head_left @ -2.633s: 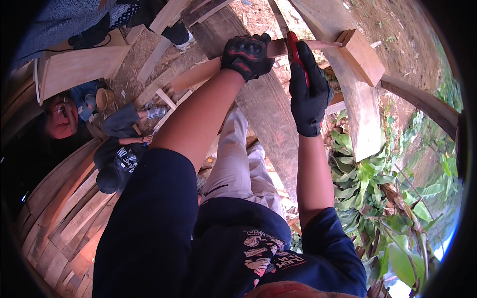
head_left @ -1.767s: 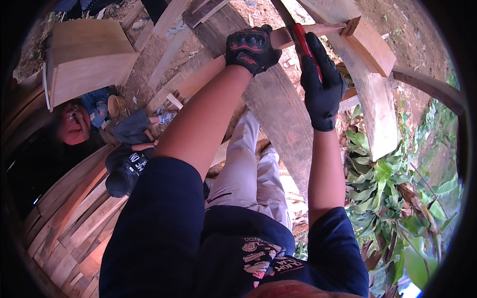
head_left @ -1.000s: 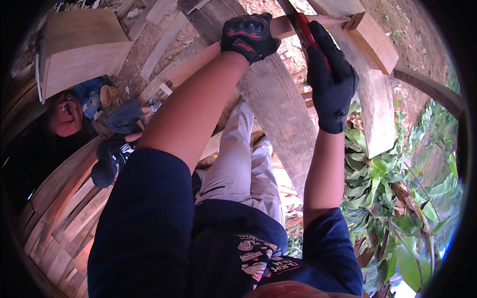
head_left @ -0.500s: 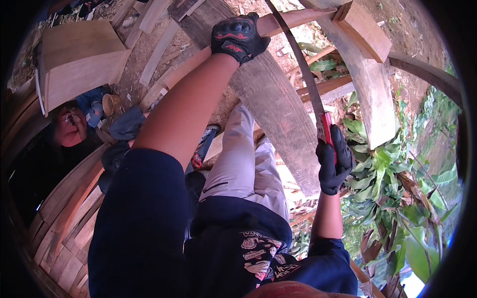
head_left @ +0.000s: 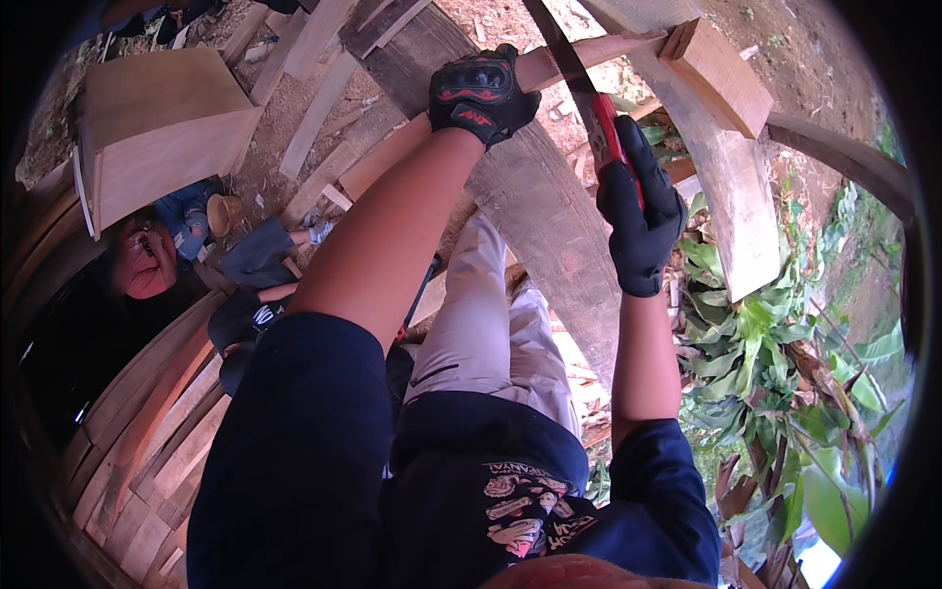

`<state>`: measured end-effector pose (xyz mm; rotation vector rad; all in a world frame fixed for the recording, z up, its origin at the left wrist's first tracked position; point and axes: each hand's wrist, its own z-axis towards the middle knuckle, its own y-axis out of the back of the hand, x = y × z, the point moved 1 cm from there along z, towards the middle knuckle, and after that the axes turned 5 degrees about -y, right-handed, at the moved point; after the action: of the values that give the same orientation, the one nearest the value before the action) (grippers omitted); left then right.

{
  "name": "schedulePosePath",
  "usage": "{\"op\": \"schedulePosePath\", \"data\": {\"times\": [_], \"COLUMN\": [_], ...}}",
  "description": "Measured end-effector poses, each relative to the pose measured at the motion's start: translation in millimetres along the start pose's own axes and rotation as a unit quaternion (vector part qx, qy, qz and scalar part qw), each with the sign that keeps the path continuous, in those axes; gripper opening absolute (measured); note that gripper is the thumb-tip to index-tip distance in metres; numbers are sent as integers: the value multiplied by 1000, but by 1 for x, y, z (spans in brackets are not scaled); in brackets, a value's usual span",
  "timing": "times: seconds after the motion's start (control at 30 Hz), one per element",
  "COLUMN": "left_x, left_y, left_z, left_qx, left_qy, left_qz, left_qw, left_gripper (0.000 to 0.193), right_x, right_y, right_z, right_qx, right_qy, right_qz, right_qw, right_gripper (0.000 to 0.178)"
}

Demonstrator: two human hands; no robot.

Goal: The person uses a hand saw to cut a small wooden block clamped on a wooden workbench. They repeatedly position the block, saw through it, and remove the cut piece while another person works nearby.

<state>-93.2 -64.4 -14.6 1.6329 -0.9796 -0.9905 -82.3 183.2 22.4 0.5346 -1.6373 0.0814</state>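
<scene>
My right hand point(head_left: 643, 216), in a black glove, is closed around the red handle of a handsaw point(head_left: 567, 57). The dark blade runs away from me across a narrow wooden board point(head_left: 613, 51), its far end out of the picture. Wearing a black glove with red markings, my left hand point(head_left: 483, 96) is wrapped over that same board, left of the blade. The board lies crosswise over a wide weathered plank point(head_left: 554, 236), which slants from far left to near right.
A wood block point(head_left: 721, 79) sits on a curved board point(head_left: 746, 216) at the far right. Leafy plants point(head_left: 751, 334) grow at right. Left are a plywood box-like piece point(head_left: 162, 128), people sitting point(head_left: 147, 260) and stacked boards point(head_left: 147, 491). Wood offcuts litter the ground.
My right hand has pushed the saw away from me, so its handle is now close to the board. My left hand keeps its grip on the board, slightly shifted in view.
</scene>
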Motion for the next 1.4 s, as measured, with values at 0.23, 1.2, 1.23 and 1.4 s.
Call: {"op": "schedulePosePath", "data": {"times": [0.23, 1.2, 1.23, 1.4], "left_x": [6, -2, -2, -8], "left_y": [-5, 6, 7, 9], "left_z": [-2, -3, -3, -2], "left_qx": [-3, 8, 12, 24], "left_qy": [-8, -55, -55, -2], "left_qz": [16, 7, 4, 12], "left_qw": [1000, 998, 998, 1000], "left_gripper": [55, 46, 46, 46], "right_x": [-13, 20, 19, 26], "right_y": [97, 59, 44, 2], "right_z": [-135, -71, -52, -11], "right_qx": [0, -2, -4, -26], "right_qy": [-19, -15, -25, 46], "right_qz": [-90, -60, -41, -32], "right_qw": [996, 998, 999, 998], "right_gripper": [47, 42, 42, 42]}}
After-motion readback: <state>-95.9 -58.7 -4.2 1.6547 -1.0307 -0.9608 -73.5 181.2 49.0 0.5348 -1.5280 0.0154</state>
